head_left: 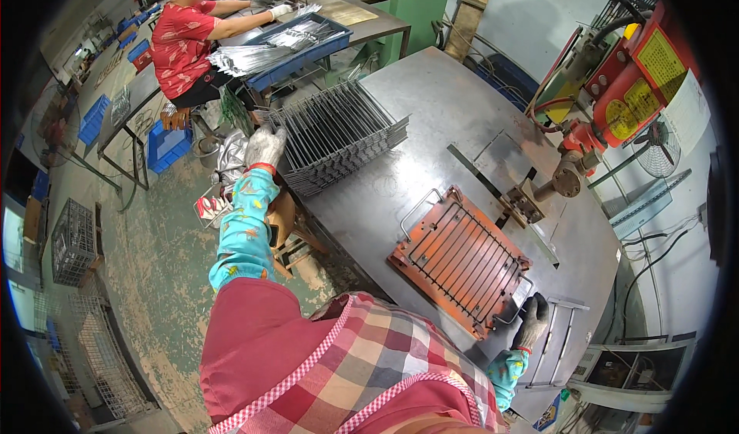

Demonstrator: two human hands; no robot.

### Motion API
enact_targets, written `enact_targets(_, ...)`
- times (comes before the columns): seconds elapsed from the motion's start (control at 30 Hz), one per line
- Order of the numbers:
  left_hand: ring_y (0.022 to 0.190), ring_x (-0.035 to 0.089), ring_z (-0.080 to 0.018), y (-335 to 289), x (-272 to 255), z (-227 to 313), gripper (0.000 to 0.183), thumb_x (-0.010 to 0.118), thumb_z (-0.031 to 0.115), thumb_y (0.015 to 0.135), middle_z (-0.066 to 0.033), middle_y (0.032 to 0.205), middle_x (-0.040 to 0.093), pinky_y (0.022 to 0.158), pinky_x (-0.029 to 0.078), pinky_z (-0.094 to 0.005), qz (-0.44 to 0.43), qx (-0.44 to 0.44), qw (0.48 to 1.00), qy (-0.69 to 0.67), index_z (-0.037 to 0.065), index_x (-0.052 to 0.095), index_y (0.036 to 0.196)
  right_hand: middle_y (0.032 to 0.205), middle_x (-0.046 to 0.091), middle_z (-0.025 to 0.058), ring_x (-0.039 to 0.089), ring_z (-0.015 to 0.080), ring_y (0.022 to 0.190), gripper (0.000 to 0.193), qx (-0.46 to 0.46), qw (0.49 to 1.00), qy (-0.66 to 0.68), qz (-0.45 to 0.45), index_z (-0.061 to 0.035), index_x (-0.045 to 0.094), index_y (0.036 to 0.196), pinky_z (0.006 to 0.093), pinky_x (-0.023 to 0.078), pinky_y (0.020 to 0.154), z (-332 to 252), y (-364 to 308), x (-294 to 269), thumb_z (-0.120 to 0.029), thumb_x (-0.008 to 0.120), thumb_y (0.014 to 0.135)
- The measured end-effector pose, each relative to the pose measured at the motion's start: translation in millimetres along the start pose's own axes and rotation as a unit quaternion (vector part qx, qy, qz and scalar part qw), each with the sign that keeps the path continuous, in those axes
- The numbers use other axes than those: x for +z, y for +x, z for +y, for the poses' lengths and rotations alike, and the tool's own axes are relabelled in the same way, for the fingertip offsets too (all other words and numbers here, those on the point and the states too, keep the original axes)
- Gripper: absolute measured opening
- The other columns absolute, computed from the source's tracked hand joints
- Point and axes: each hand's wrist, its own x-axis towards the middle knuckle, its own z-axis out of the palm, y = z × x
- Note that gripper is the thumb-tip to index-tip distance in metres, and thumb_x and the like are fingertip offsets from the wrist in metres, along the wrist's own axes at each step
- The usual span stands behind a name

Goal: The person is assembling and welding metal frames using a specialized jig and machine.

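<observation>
My left hand (264, 149), in a pale work glove, is at the left end of a stack of dark wire racks (339, 134), its fingers closed at the rack edge. The stack stands on the metal table's left edge. An orange fixture plate (416, 271) lies tilted in view on the table nearer to me. On it rests one wire rack (466, 261) with parallel rods. A bent wire handle (406, 217) juts out at the fixture's far left end, and another wire handle (508, 320) at its near right end. My gloved right hand (533, 325) is closed at that near handle.
A red and green machine (627, 99) stands at the right, its clamp head (527, 203) reaching over the metal table (385, 237). A metal frame (556, 341) lies beside my right hand. At the far left, a person (185, 45) sits by a blue tray (308, 53) of wire parts.
</observation>
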Motion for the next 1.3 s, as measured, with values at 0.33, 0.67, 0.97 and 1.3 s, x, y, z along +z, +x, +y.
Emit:
enact_targets(0.33, 0.097, 0.062, -0.0346, 0, -27, 28, 0.044, 0.048, 0.041, 0.083, -0.0189, 0.101, 0.065, 0.085, 0.048, -0.0461, -0.084, 0.007, 0.976, 0.199, 0.005, 0.065, 0.101, 0.093, 0.062, 0.0052, 0.057, 0.0134, 0.081, 0.026, -0.013, 1.000, 0.000, 0.012, 0.0005, 0.059, 0.109, 0.0268, 0.048, 0.073, 31, -2, 1, -0.019, 0.058, 0.092)
enact_targets(0.67, 0.087, 0.064, -0.0339, -40, -54, 92, 0.042, 0.052, 0.044, 0.085, -0.0166, 0.091, 0.067, 0.076, 0.050, -0.0440, 0.021, 0.135, 0.989, 0.053, 0.006, 0.064, 0.099, 0.087, 0.062, 0.0038, 0.056, 0.0117, 0.075, 0.029, 0.021, 0.995, -0.068, 0.064, -0.0008, 0.060, 0.106, 0.0266, 0.047, 0.066, 22, -27, 10, -0.026, 0.053, 0.094)
enact_targets(0.97, 0.094, 0.059, -0.0247, -171, 143, 128, 0.048, 0.066, 0.033, 0.081, -0.0082, 0.110, 0.062, 0.078, 0.047, -0.0372, -0.510, 0.131, 0.724, -0.446, 0.010, 0.054, 0.121, 0.079, 0.063, 0.0178, 0.062, 0.0365, 0.070, 0.026, -0.076, 0.914, -0.399, 0.018, -0.0050, 0.056, 0.099, 0.0451, 0.051, 0.061, 67, -36, 31, -0.027, 0.050, 0.087)
enact_targets(1.3, 0.040, 0.024, -0.0041, -352, 28, 125, 0.028, 0.055, 0.036, 0.090, 0.0084, 0.053, 0.029, 0.036, 0.019, -0.0228, -0.684, 0.117, 0.659, -0.290, 0.008, 0.057, 0.092, 0.085, 0.063, 0.0227, 0.062, 0.0415, 0.082, 0.032, 0.170, 0.941, -0.214, 0.198, -0.0064, 0.053, 0.104, 0.0500, 0.049, 0.075, 83, -345, -78, -0.034, 0.048, 0.088)
